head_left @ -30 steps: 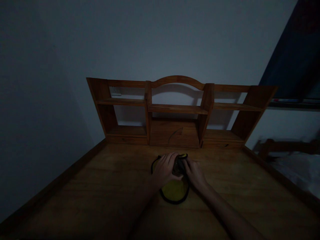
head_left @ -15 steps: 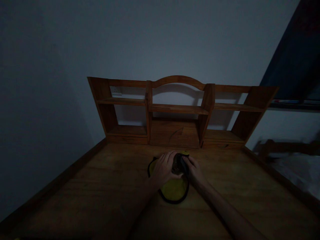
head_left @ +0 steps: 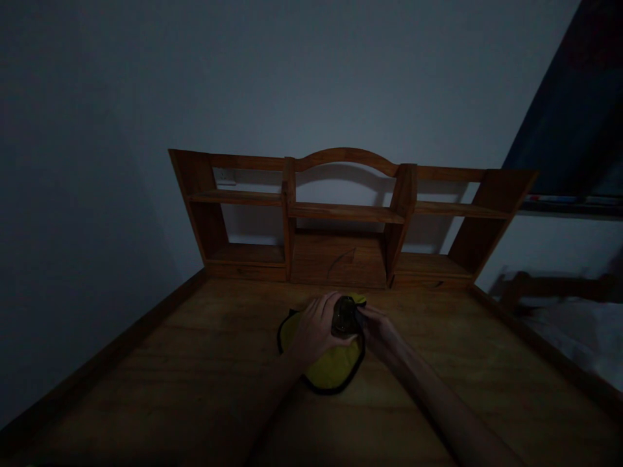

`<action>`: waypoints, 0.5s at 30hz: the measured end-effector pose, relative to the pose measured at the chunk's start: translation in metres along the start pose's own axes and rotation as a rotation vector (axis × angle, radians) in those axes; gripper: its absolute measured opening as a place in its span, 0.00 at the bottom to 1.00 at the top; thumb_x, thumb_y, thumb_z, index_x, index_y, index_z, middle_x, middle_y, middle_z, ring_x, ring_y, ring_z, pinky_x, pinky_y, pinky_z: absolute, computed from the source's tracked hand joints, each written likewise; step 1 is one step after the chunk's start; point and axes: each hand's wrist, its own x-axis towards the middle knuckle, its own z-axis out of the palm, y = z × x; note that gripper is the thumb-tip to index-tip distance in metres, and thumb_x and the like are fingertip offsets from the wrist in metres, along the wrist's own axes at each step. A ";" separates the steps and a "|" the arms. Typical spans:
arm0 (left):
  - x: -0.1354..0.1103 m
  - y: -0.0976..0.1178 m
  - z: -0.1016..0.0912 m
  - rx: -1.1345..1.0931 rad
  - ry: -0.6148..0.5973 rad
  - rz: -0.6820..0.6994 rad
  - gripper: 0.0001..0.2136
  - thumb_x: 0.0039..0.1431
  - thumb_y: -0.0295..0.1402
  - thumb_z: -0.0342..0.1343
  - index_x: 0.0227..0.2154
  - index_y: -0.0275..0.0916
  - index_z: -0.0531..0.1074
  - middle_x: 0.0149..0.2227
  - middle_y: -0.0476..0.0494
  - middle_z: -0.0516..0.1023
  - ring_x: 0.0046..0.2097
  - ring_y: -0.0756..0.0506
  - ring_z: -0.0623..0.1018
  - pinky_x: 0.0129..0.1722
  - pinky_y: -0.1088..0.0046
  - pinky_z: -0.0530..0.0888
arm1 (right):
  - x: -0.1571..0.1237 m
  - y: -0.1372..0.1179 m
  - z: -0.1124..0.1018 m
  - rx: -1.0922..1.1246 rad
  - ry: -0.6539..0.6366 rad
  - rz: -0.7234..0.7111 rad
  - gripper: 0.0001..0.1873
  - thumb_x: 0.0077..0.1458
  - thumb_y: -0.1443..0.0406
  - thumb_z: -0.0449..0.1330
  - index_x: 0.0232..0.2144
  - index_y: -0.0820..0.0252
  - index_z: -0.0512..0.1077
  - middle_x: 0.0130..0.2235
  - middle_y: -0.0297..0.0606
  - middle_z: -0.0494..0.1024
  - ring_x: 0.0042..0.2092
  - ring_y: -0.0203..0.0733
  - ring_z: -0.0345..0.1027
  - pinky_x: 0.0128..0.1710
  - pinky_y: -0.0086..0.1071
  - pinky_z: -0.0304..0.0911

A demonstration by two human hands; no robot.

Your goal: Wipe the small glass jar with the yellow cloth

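Note:
My left hand (head_left: 315, 329) is wrapped round a dark, see-through glass (head_left: 344, 316), whose round rim faces up toward me. A yellow cloth (head_left: 331, 371) with black edging hangs and spreads beneath the glass and both hands. On the glass's right side, my right hand (head_left: 379, 326) is closed on part of the cloth, pressing it against the glass. The fingertips of my right hand are partly hidden, and the dim light blurs the inside of the glass.
A wooden shelf unit (head_left: 346, 211) stands at the back of the wooden table (head_left: 204, 363), against a pale wall (head_left: 243, 78). A wall socket (head_left: 224, 176) shows through its left part. Raised edges run along the table's sides. Beyond the right edge lies pale fabric (head_left: 574, 334).
The cloth has shifted slightly to the left under my hands, and its dark edge no longer covers as much of the glass. Both hands keep their hold.

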 end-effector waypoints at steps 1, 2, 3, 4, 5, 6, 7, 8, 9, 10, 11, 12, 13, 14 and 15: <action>0.000 0.001 0.000 -0.006 0.005 -0.005 0.39 0.45 0.48 0.64 0.57 0.39 0.55 0.55 0.35 0.66 0.57 0.36 0.68 0.56 0.54 0.66 | -0.001 -0.001 0.001 0.011 -0.007 -0.004 0.12 0.47 0.59 0.64 0.34 0.57 0.75 0.39 0.38 0.79 0.42 0.46 0.73 0.44 0.37 0.65; 0.000 0.001 0.000 -0.014 0.014 -0.011 0.39 0.44 0.47 0.64 0.57 0.40 0.55 0.55 0.36 0.66 0.57 0.36 0.68 0.56 0.54 0.66 | -0.002 -0.003 0.001 0.027 -0.012 -0.003 0.11 0.47 0.60 0.63 0.34 0.57 0.75 0.39 0.38 0.79 0.42 0.46 0.73 0.44 0.37 0.66; 0.000 0.002 0.000 -0.025 0.024 -0.017 0.39 0.44 0.47 0.65 0.57 0.40 0.55 0.55 0.36 0.66 0.57 0.36 0.68 0.56 0.54 0.66 | -0.002 -0.004 0.002 0.044 -0.015 0.002 0.10 0.47 0.61 0.63 0.34 0.57 0.75 0.39 0.38 0.79 0.41 0.45 0.73 0.44 0.37 0.66; 0.000 0.002 -0.001 -0.037 0.032 -0.020 0.39 0.43 0.46 0.65 0.57 0.40 0.55 0.55 0.36 0.66 0.57 0.36 0.68 0.56 0.54 0.66 | -0.003 -0.004 0.003 0.061 -0.017 0.009 0.09 0.47 0.62 0.63 0.34 0.57 0.75 0.38 0.37 0.79 0.41 0.45 0.73 0.43 0.37 0.66; 0.000 0.002 -0.001 -0.050 0.034 -0.019 0.40 0.43 0.46 0.66 0.57 0.40 0.55 0.55 0.36 0.66 0.57 0.36 0.68 0.56 0.54 0.66 | -0.003 -0.005 0.004 0.075 -0.019 0.016 0.09 0.47 0.62 0.63 0.33 0.57 0.75 0.37 0.37 0.79 0.40 0.45 0.73 0.43 0.36 0.66; 0.000 0.003 -0.001 -0.061 0.032 -0.015 0.40 0.43 0.45 0.66 0.57 0.41 0.55 0.55 0.36 0.66 0.57 0.36 0.68 0.57 0.54 0.66 | -0.004 -0.005 0.005 0.086 -0.018 0.019 0.08 0.48 0.62 0.63 0.33 0.57 0.75 0.37 0.37 0.79 0.40 0.44 0.73 0.42 0.36 0.66; 0.000 0.003 -0.001 -0.070 0.027 -0.009 0.40 0.43 0.44 0.66 0.58 0.41 0.54 0.56 0.36 0.66 0.57 0.36 0.68 0.57 0.54 0.66 | -0.004 -0.004 0.005 0.095 -0.013 0.018 0.08 0.48 0.62 0.64 0.33 0.57 0.75 0.36 0.36 0.79 0.39 0.44 0.73 0.42 0.35 0.66; 0.000 0.003 -0.002 -0.076 0.021 -0.001 0.40 0.43 0.44 0.66 0.58 0.41 0.54 0.56 0.36 0.66 0.57 0.36 0.68 0.57 0.54 0.66 | -0.003 -0.003 0.005 0.101 -0.003 0.013 0.09 0.48 0.62 0.64 0.34 0.56 0.75 0.36 0.35 0.79 0.39 0.43 0.73 0.41 0.34 0.66; -0.001 0.003 -0.002 -0.080 0.015 0.006 0.40 0.43 0.44 0.66 0.58 0.41 0.54 0.56 0.36 0.66 0.57 0.36 0.68 0.57 0.54 0.66 | -0.003 -0.003 0.004 0.102 0.009 0.004 0.09 0.48 0.62 0.64 0.35 0.56 0.75 0.37 0.35 0.79 0.39 0.42 0.73 0.42 0.34 0.66; -0.001 0.003 -0.002 -0.083 0.010 0.011 0.40 0.43 0.44 0.66 0.58 0.41 0.54 0.56 0.36 0.66 0.58 0.36 0.67 0.57 0.54 0.66 | -0.003 -0.002 0.004 0.095 0.022 -0.003 0.10 0.48 0.62 0.64 0.36 0.56 0.75 0.38 0.35 0.79 0.40 0.42 0.73 0.42 0.34 0.66; -0.001 0.003 -0.001 -0.085 0.009 0.016 0.40 0.43 0.45 0.66 0.58 0.40 0.54 0.56 0.36 0.65 0.58 0.36 0.67 0.57 0.54 0.66 | -0.002 -0.001 0.004 0.080 0.036 -0.009 0.11 0.48 0.61 0.64 0.36 0.56 0.75 0.39 0.35 0.79 0.40 0.43 0.73 0.43 0.34 0.66; -0.001 0.003 -0.001 -0.087 0.010 0.021 0.41 0.43 0.45 0.66 0.58 0.40 0.54 0.56 0.36 0.66 0.58 0.36 0.67 0.57 0.54 0.66 | -0.002 0.000 0.004 0.062 0.048 -0.014 0.12 0.48 0.60 0.65 0.37 0.56 0.75 0.39 0.36 0.79 0.41 0.43 0.73 0.43 0.35 0.66; -0.001 0.003 0.000 -0.090 0.010 0.025 0.41 0.43 0.45 0.66 0.58 0.40 0.54 0.56 0.36 0.66 0.58 0.37 0.67 0.57 0.55 0.66 | -0.002 0.001 0.004 0.045 0.056 -0.015 0.13 0.48 0.59 0.65 0.37 0.56 0.75 0.40 0.36 0.79 0.41 0.44 0.73 0.44 0.35 0.66; -0.001 0.003 0.000 -0.093 0.009 0.030 0.41 0.43 0.44 0.66 0.58 0.40 0.53 0.56 0.37 0.66 0.58 0.37 0.67 0.58 0.55 0.66 | -0.002 0.001 0.005 0.036 0.065 -0.016 0.13 0.48 0.59 0.65 0.37 0.56 0.75 0.40 0.36 0.79 0.41 0.44 0.73 0.44 0.36 0.66; -0.002 0.003 0.001 -0.095 0.007 0.034 0.41 0.43 0.44 0.66 0.58 0.40 0.53 0.56 0.37 0.66 0.58 0.37 0.67 0.58 0.55 0.66 | -0.002 0.001 0.005 0.038 0.074 -0.020 0.13 0.48 0.58 0.65 0.37 0.56 0.75 0.40 0.37 0.79 0.41 0.44 0.73 0.44 0.36 0.66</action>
